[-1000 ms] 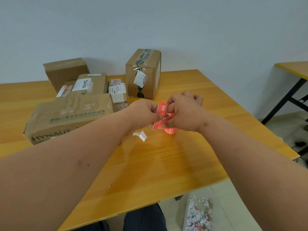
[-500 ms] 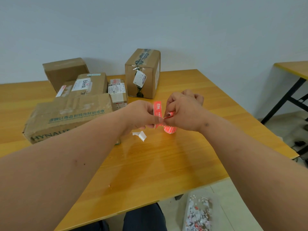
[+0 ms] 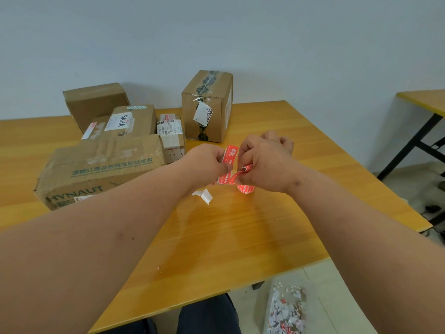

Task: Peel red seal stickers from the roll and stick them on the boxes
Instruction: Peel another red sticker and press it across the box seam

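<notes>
Left hand: the left hand (image 3: 209, 165) is raised above the counter (image 3: 240, 237), its grip clamped on a strip of red seal stickers (image 3: 230, 155), thumb and fingers pinching the strip near its middle.
Right hand: the right hand (image 3: 265, 162) is just beside the left, fingers curled, its grip pinched on the curled end of a red sticker (image 3: 245, 168) that bends away from the strip.
Sticker roll: a red roll (image 3: 246, 188) shows below the right hand, partly hidden by it.
Strip: it stands nearly upright between the two hands, white print on red; its lower part (image 3: 225, 178) hangs under the left thumb.
Boxes: a tall taped box (image 3: 207, 106) stands at the far side; a large flat box (image 3: 103, 165) lies to the left, with smaller boxes (image 3: 132, 119) behind it.
Scrap: a white paper piece (image 3: 204, 195) lies on the counter below the left hand.
Floor: a clear bag of scraps (image 3: 286, 309) sits beside the counter's near edge.
</notes>
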Demonstrator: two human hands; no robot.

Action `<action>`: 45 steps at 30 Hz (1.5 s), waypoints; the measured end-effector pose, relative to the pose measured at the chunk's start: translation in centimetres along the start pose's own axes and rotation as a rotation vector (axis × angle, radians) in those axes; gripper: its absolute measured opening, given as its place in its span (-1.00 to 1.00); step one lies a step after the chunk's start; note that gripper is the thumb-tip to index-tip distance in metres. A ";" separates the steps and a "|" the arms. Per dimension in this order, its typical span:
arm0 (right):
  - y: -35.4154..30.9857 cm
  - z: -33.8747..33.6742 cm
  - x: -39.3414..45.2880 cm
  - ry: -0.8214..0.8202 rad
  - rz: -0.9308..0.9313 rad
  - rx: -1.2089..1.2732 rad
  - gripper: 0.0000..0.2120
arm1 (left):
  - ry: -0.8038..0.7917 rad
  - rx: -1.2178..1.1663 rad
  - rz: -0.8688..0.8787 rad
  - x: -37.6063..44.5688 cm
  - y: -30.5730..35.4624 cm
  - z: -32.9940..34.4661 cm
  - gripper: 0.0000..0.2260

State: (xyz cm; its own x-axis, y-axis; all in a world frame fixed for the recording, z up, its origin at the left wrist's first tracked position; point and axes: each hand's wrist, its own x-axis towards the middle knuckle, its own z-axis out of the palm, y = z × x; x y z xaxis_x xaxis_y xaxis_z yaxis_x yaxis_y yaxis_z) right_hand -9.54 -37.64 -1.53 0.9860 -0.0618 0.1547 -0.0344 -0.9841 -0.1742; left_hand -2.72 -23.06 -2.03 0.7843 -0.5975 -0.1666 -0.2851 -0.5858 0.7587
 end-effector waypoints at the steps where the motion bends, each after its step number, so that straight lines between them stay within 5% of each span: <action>1: 0.0 -0.1 -0.1 -0.001 0.000 0.008 -0.86 | 0.006 -0.019 -0.005 0.1 -0.1 0.0 -0.85; 5: 0.1 -0.2 -0.1 -0.013 -0.004 0.000 -0.86 | -0.027 -0.102 -0.045 -0.2 -0.3 -0.6 -0.72; 9: 0.0 -0.1 -0.1 -0.006 0.006 -0.008 -0.85 | -0.055 -0.075 -0.041 -0.5 -0.4 -0.8 -0.87; 24: 0.1 -0.1 -0.6 -0.006 -0.006 -0.038 -0.88 | 0.154 -0.167 -0.099 -0.3 0.1 -0.8 -0.92; 29: -0.1 -0.9 -1.1 -0.059 0.001 -0.058 -0.69 | 0.151 -0.248 -0.087 -0.8 0.4 -1.3 -0.93; 32: -0.8 -2.0 -1.1 -0.013 0.038 0.035 -0.63 | 0.107 -0.278 -0.072 -1.4 0.7 -1.7 -0.92; 45: -6.0 -4.9 -2.0 -0.005 0.097 0.654 -0.94 | 0.178 -0.512 -0.019 -5.5 1.3 -5.3 -0.84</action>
State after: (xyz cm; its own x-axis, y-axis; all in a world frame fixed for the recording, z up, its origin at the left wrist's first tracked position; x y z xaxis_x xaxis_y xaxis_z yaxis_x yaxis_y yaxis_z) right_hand -12.13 -32.45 3.95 0.9841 -0.1433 0.1045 -0.0187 -0.6698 -0.7423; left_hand -4.48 -17.60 3.24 0.8807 -0.4613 -0.1077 0.0003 -0.2270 0.9739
